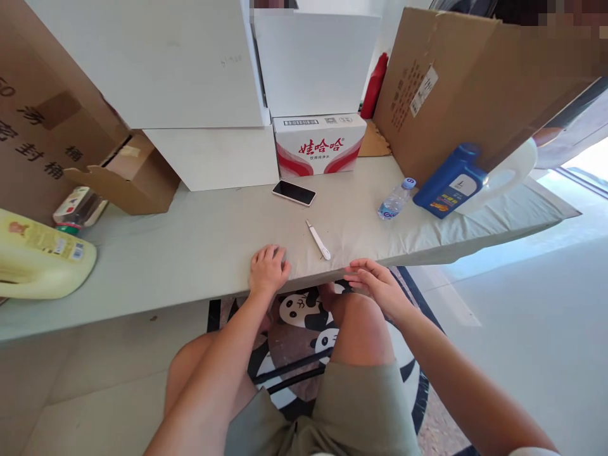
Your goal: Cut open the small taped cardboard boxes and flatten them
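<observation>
My left hand (268, 269) rests palm down at the front edge of the cloth-covered table (213, 234), its fingers slightly bent and apart; nothing shows in its grip. To the right, my right hand (377, 285) hovers by the table edge with fingers loosely stretched out, holding nothing. Between and beyond the hands lies a slim white tool (318, 240) with a narrow tip, touched by neither hand. Farther back a smartphone (294, 193) lies with its dark screen up. A small clear water bottle (397, 199) with a blue cap stands to the right.
A blue jug (450, 180) and a large cardboard box (456, 95) stand at the right. White boxes (213, 158) and a red-and-white carton (319, 145) line the back. On the left are a pale yellow bottle (42, 259) and a small brown box (137, 177).
</observation>
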Demonstrator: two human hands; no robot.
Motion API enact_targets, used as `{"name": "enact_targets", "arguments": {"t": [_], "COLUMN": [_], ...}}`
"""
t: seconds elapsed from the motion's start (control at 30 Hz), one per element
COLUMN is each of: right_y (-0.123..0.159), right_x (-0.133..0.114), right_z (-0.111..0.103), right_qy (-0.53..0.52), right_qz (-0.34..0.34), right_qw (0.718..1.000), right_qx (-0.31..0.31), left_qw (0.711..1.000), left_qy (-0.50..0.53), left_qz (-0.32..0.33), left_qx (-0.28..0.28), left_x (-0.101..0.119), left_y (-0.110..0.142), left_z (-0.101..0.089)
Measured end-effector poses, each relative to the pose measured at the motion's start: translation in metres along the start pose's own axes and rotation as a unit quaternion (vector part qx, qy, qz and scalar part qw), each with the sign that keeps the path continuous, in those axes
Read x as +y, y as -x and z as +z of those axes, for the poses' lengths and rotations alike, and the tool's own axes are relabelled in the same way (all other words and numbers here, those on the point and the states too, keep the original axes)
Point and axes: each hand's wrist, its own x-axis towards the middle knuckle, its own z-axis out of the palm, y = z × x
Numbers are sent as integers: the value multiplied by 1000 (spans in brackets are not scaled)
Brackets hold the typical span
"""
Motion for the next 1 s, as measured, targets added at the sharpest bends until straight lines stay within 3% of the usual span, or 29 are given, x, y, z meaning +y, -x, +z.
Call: {"name": "enact_targets", "arguments": {"t": [0.2, 0.27, 0.4, 0.63, 0.7, 0.73, 0.87, 1.0], "right_y": [8, 4, -16, -67, -87, -99, -145, -187], "right_x": [2, 4, 13, 27, 27, 25, 12, -10], "right_z": [8, 20, 52, 116, 142, 158, 238, 341], "right_qy": [42, 55, 80, 165, 204, 230, 322, 360], "right_qz": [-12, -16, -20, -28, -56, -77, -156, -226], "right_qw": [999, 998, 996, 979, 966, 956, 910, 873], "right_qx": [7, 0, -39, -116, -147, -163, -211, -238], "left_qw": [999, 990, 916, 803, 713, 681, 621, 566], "left_qy": [54, 138, 379, 547, 640, 666, 705, 722], "left_qz": [-7, -31, -130, -230, -282, -299, -321, -343], "left_qx": [-1, 3, 1, 49, 54, 57, 118, 203], "left_x": [2, 1, -12, -54, -63, -68, -86, -104], "left_y": [3, 2, -10, -17, -10, -6, 7, 14], "left_z": [-3, -5, -13, -42, -56, -62, -80, -89]}}
